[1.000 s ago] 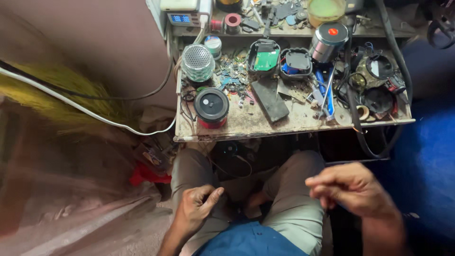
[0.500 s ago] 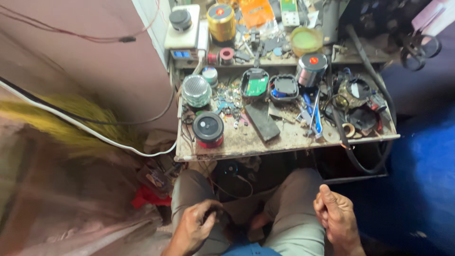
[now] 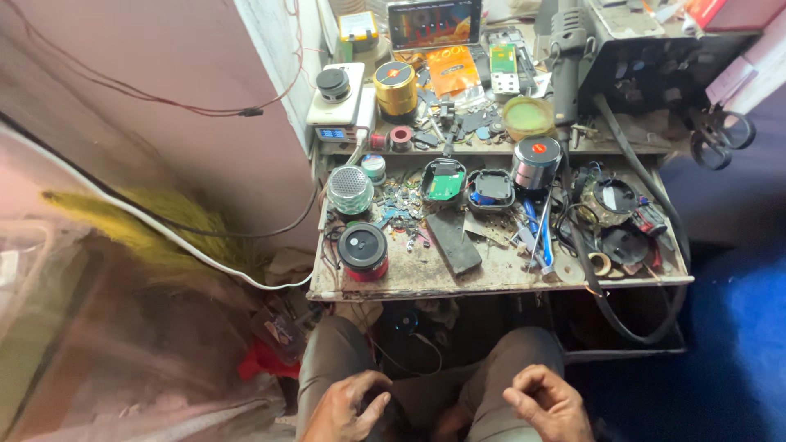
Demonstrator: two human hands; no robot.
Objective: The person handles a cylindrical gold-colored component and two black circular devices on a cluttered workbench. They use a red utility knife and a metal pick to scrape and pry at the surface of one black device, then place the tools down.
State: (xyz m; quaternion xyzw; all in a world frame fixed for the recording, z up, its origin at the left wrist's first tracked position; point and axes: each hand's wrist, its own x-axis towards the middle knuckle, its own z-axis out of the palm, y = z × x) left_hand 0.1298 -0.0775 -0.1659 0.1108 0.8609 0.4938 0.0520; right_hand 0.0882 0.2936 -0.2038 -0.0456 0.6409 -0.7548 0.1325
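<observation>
My left hand (image 3: 348, 407) rests on my left thigh with its fingers curled toward a dark patch between my knees; whether it holds anything is unclear. My right hand (image 3: 547, 403) lies on my right knee in a loose fist, with nothing visible in it. Both hands are well below the front edge of a cluttered low workbench (image 3: 491, 282). Nearest that edge stand a red-and-black round speaker (image 3: 363, 250) and a black flat slab (image 3: 453, 241).
The bench also holds a silver mesh speaker (image 3: 350, 190), a gold speaker (image 3: 395, 88), a silver can with a red top (image 3: 536, 161), two opened black casings (image 3: 444, 182), blue-handled tools (image 3: 544, 237) and a thick black hose (image 3: 610, 303). A wall with cables stands left.
My right hand has dropped from mid-air onto my right knee. The view has tilted up, showing more of the bench's back shelf. My left hand stays on my thigh.
</observation>
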